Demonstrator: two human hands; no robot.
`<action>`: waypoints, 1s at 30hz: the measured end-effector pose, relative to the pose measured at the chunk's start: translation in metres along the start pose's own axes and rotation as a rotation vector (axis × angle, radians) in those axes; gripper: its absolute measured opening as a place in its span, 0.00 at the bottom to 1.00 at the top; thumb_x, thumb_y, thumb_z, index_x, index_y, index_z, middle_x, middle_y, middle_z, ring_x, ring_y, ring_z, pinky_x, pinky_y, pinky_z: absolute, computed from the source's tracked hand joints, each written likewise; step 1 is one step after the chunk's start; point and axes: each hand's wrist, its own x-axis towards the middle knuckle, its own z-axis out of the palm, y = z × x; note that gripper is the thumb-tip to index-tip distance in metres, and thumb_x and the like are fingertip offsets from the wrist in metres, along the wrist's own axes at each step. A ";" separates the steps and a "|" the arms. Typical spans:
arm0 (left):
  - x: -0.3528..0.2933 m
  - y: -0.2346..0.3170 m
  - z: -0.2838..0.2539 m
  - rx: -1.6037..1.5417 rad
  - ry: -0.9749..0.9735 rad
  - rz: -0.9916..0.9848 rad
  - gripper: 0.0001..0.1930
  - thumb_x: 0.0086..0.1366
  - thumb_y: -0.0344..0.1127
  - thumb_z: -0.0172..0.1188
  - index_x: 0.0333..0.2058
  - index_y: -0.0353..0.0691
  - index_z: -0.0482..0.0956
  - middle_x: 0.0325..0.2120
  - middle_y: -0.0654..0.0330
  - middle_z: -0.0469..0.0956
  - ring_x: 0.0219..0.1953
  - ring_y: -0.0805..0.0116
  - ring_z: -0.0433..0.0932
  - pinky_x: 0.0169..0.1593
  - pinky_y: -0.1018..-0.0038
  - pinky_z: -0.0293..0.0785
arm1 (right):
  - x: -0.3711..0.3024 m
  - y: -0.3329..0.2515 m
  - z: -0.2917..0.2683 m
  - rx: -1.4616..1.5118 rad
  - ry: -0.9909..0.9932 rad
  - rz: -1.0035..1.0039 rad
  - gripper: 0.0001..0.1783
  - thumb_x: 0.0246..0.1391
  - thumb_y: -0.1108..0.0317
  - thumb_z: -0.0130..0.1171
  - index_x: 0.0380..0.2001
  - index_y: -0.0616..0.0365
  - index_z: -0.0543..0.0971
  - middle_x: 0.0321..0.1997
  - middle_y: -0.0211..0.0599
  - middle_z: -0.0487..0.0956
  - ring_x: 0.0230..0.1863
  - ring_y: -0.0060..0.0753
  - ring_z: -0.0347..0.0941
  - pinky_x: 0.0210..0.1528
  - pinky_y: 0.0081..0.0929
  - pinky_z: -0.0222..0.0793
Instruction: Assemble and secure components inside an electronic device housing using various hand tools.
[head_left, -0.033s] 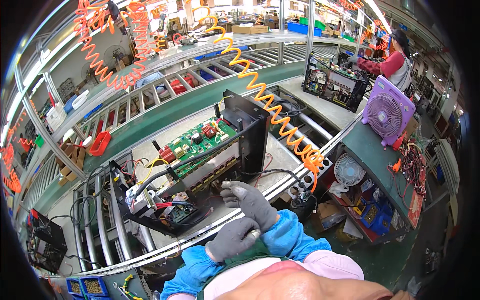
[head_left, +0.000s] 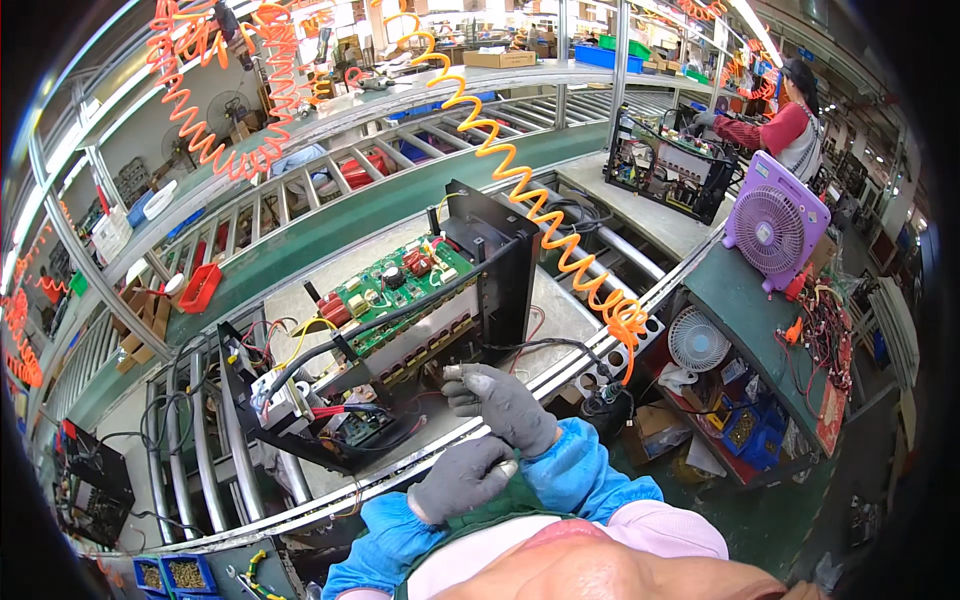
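Observation:
My right hand (head_left: 507, 410), in a grey glove, is raised at the near edge of the line with its fingers curled together; a small pale tip shows at its fingertips, too small to name. Just below it and nearer my body, my left hand (head_left: 462, 480), gloved alike, is closed with the thumb over the fingers. Whatever the left hand may hold is hidden. Beyond both hands stands an open black machine chassis (head_left: 510, 270). It carries a green circuit board (head_left: 395, 285) on top, with a black cable (head_left: 415, 312) running along it. Neither hand touches the chassis.
A coiled orange air hose (head_left: 520, 180) hangs down right of the chassis. Metal rollers (head_left: 205, 445) lie to the left. At the right, a purple fan (head_left: 775, 222) stands on a green bench beside wire bundles (head_left: 825, 335). A co-worker (head_left: 790, 120) works at another chassis (head_left: 670, 165).
My left hand has shifted very slightly to the left. Everything else looks the same.

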 end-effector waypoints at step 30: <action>-0.088 -0.026 -0.176 0.465 1.218 -0.115 0.08 0.65 0.30 0.52 0.36 0.32 0.76 0.29 0.60 0.74 0.32 0.73 0.70 0.38 0.77 0.68 | -0.011 0.091 -0.115 -0.366 0.286 0.282 0.19 0.61 0.58 0.46 0.38 0.64 0.78 0.27 0.37 0.79 0.27 0.30 0.75 0.29 0.25 0.72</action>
